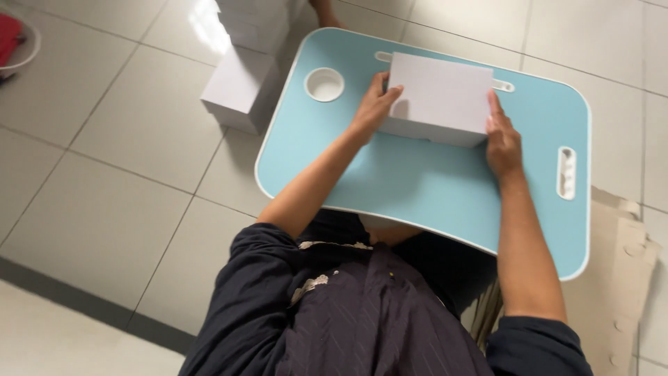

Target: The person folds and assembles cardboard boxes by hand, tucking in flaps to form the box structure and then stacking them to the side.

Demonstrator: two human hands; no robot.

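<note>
Both hands clasp the white box: left hand (374, 106) and right hand (502, 143) at opposite ends of the white box (440, 94), its long axis spanning between them on the blue surface (417, 181).

a plain white box (440, 97) sits on the blue lap table (417, 181); more white boxes (243, 76) stacked on the floor beside it.

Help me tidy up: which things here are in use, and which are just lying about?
In use: white box, left hand, right hand, blue lap table.
Lying about: stacked white boxes, flattened cardboard, red item.
</note>
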